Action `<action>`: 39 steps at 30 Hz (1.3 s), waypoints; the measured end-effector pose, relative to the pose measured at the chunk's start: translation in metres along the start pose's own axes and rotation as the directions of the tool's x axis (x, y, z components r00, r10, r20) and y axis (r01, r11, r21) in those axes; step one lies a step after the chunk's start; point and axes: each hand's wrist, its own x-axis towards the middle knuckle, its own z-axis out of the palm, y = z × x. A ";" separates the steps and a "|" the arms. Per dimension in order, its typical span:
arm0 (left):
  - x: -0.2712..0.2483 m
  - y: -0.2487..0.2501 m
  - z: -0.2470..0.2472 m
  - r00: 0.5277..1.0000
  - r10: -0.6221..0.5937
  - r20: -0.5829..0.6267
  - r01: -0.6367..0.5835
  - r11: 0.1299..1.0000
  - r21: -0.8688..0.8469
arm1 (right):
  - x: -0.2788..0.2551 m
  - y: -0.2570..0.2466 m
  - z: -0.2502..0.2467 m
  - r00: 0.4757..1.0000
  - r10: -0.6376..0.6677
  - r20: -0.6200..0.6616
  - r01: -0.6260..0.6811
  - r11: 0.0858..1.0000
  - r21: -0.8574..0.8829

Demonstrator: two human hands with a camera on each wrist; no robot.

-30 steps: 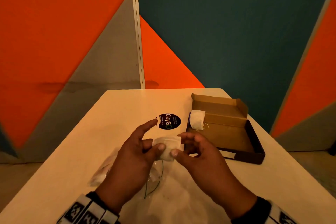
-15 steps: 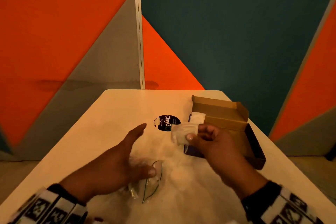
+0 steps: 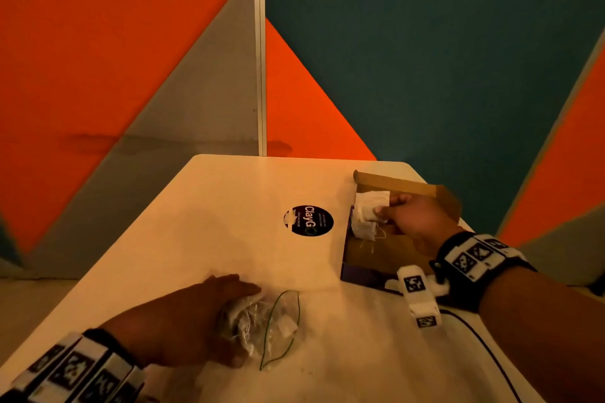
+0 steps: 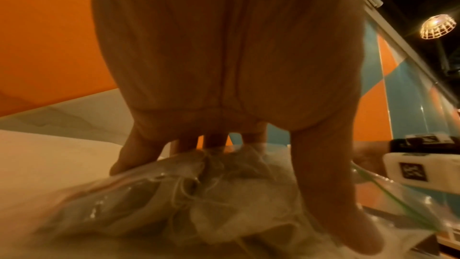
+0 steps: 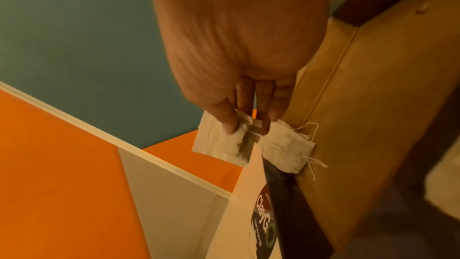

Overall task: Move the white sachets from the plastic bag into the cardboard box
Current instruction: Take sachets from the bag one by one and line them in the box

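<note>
Right hand (image 3: 412, 219) pinches sachet (image 3: 371, 203) at box (image 3: 393, 249) far-left corner, flat; left hand (image 3: 183, 321) fingers straight, pressing bag (image 3: 265, 324).

2 sachets (image 3: 368, 206) at 1 box (image 3: 393, 249), 1 bag (image 3: 268, 327), 1 sticker (image 3: 309, 220), 1 table (image 3: 229, 206).

The pale surface (image 3: 203, 239) carries a round black sticker (image 3: 309, 220) with white lettering reading "ClayG", stuck flat near the far middle. Behind the surface stand wall panels — orange (image 3: 82, 42), grey (image 3: 203, 101) and teal (image 3: 425, 42) — cut into slanted triangles, with a thin white vertical strip (image 3: 261, 49) between two of them. In the left wrist view, a wire-cage ceiling lamp (image 4: 438, 26) glows against a dark ceiling.
</note>
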 end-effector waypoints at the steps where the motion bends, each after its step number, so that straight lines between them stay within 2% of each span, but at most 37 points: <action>1: 0.000 0.002 -0.001 1.000 0.021 -0.013 -0.021 1.000 -0.010 | 0.005 0.001 0.004 1.000 0.007 0.001 -0.007 1.000 -0.007; 5: 0.001 0.002 -0.005 0.998 -0.002 -0.058 0.001 1.000 -0.024 | 0.020 0.011 0.020 0.998 0.041 0.056 -0.036 0.996 -0.085; 11: 0.006 -0.010 -0.003 0.994 -0.058 -0.098 0.059 0.998 0.008 | 0.037 0.025 0.025 0.996 0.080 0.047 -0.062 0.947 -0.315; 18: 0.006 -0.013 -0.007 0.990 -0.084 -0.114 0.078 0.995 -0.058 | 0.045 0.038 0.026 0.999 0.040 0.025 -0.027 0.919 -0.394; 21: 0.005 -0.009 -0.008 0.994 -0.077 -0.076 0.072 0.995 -0.070 | 0.049 0.041 0.027 0.999 0.017 0.028 -0.005 0.918 -0.397; 25: 0.002 -0.008 -0.007 1.000 0.004 0.006 -0.005 0.994 0.107 | 0.049 0.043 0.030 0.999 -0.029 0.016 0.033 0.892 -0.452; 28: 0.001 -0.007 -0.007 0.999 -0.005 -0.035 0.011 0.981 0.194 | 0.049 0.044 0.031 0.998 -0.067 0.006 0.061 0.866 -0.496; 30: 0.003 -0.008 -0.005 0.998 -0.009 -0.070 0.022 0.983 0.184 | 0.050 0.044 0.030 0.999 -0.050 0.008 0.048 0.872 -0.488; 33: 0.005 -0.010 -0.001 0.996 -0.046 -0.082 0.055 0.992 0.115 | 0.052 0.045 0.024 1.000 0.006 -0.012 -0.011 0.930 -0.368; 35: 0.006 -0.011 0.000 0.995 -0.051 -0.091 0.062 0.989 0.133 | 0.053 0.046 0.019 0.999 0.041 -0.027 -0.047 0.955 -0.292; 37: 0.007 -0.011 0.001 0.992 -0.034 -0.119 0.051 0.988 0.143 | 0.044 0.037 0.013 0.997 0.028 -0.065 -0.045 0.958 -0.284; 39: 0.006 -0.010 0.002 0.990 -0.019 -0.139 0.038 0.990 0.137 | 0.023 0.020 0.009 0.993 -0.078 -0.090 0.039 0.926 -0.377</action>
